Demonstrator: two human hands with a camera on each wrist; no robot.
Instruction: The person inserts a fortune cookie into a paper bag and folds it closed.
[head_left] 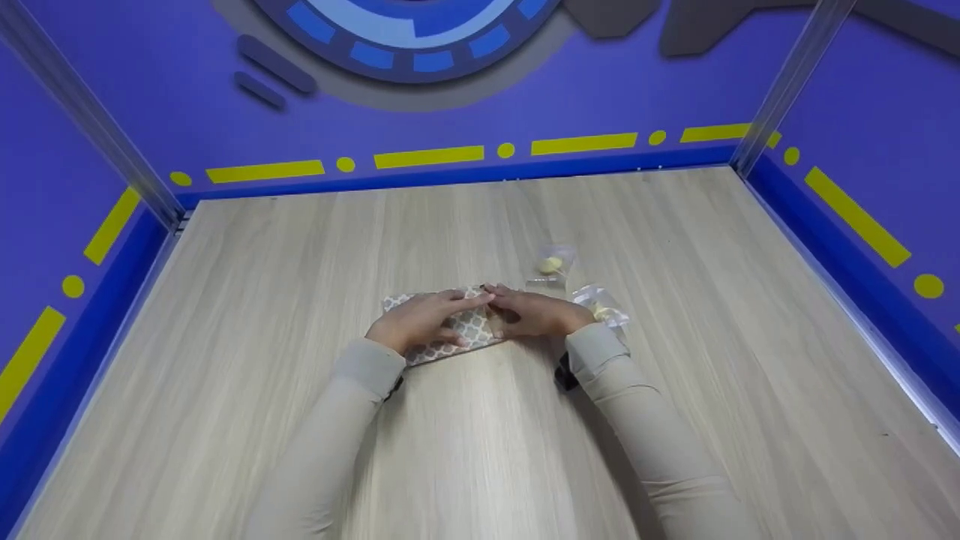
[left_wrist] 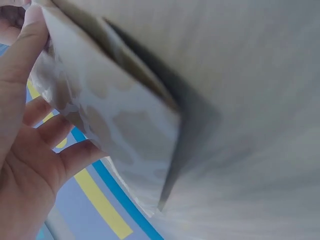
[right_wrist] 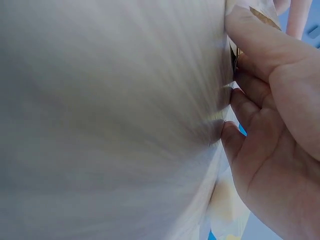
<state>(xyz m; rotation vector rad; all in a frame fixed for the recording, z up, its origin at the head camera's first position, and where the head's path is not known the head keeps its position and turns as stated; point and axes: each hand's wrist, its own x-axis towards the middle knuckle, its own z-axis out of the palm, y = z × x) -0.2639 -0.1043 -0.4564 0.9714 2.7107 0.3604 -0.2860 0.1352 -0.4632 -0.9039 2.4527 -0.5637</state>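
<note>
A flat, folded paper packet (head_left: pixel 472 330) with a grey-and-white lattice pattern lies on the table at the middle of the head view. My left hand (head_left: pixel 421 319) holds its left and top part between thumb and fingers. At its right end, my right hand (head_left: pixel 534 313) pinches the edge, thumb near and fingers behind. The left wrist view shows the packet (left_wrist: pixel 132 127) with its layers slightly parted at the near edge. A brown inner side (right_wrist: pixel 265 18) shows beside the right thumb in the right wrist view. Both hands' fingertips nearly meet at the top edge.
Two small clear plastic bags lie just beyond and beside the right hand: one bag (head_left: pixel 551 265) with a pale yellow round piece, the other bag (head_left: pixel 600 306) near the right wrist. Purple panels (head_left: pixel 420 135) border the wooden table (head_left: pixel 300 247) at back and sides.
</note>
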